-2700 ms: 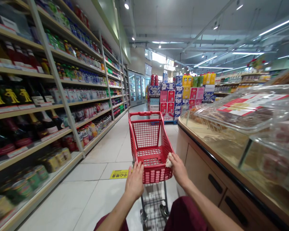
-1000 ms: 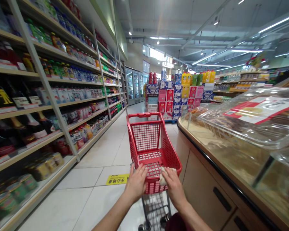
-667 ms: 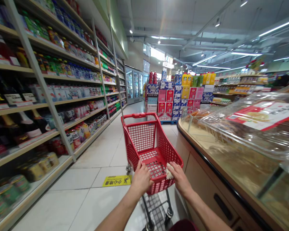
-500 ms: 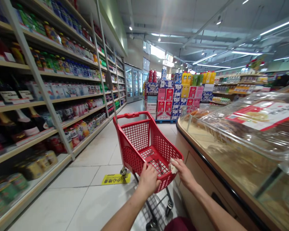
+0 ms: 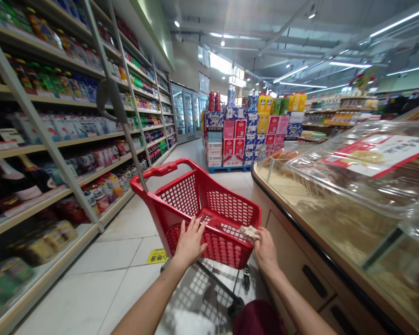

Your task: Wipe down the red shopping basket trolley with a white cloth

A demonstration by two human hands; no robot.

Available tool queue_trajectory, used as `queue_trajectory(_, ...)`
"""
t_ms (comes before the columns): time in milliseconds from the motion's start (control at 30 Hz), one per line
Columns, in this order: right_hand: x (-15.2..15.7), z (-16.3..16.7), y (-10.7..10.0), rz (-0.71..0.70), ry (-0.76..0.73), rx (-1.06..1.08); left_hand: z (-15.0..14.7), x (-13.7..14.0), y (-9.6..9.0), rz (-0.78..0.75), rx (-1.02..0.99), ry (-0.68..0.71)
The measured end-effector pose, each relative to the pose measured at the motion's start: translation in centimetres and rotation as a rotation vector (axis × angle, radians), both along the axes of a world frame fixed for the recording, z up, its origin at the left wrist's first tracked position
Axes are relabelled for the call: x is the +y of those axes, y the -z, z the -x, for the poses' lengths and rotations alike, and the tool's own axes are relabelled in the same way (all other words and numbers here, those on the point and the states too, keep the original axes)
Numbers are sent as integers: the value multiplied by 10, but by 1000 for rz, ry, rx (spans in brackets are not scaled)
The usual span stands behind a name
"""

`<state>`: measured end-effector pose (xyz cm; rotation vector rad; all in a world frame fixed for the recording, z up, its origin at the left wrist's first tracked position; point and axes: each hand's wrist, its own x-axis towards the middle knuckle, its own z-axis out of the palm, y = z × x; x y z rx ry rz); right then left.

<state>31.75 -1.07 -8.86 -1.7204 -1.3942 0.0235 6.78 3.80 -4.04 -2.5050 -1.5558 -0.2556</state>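
A red plastic shopping cart [image 5: 226, 249] stands at an angle in front of me, its handle [image 5: 160, 170] toward the left. Nothing shows inside the visible part of its basket. My left hand [image 5: 190, 242] rests at the near side rim, with its fingers spread and not wrapped round it. At the near right corner, my right hand [image 5: 266, 249] is closed on a crumpled white tissue [image 5: 250, 232]. That tissue lies against the cart's rim. Whether the right fingers also grip the rim is hidden.
Drink shelves [image 5: 63, 139] line the left side. Close on the right stands a bakery counter [image 5: 282, 204] with clear plastic packs [image 5: 370, 153] on top. Stacked drink cartons [image 5: 234, 139] stand ahead. A grey pole [image 5: 129, 144] rises at the cart's handle. A yellow floor sticker [image 5: 157, 256] lies beside the cart.
The cart has turned, its handle end swinging left and nearer. My left hand has moved left along the rim and its fingers have spread. My right hand still holds the tissue.
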Motion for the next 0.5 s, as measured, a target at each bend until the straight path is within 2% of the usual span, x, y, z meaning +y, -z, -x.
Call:
queue_trajectory(100,-2,2,14,-69,-105,-129,-5,-7,-3,3,-6,44)
queue_trajectory(233,-5,-13,19,-17,-124,-145,1,-5,-9,-9,-23,132)
queue_trajectory(367,-3,-26,6,139,-89,-199,14,6,-12,-64,-21,96)
queue_trajectory(500,8,-20,-14,294,-61,-235,16,6,-12,-69,13,97)
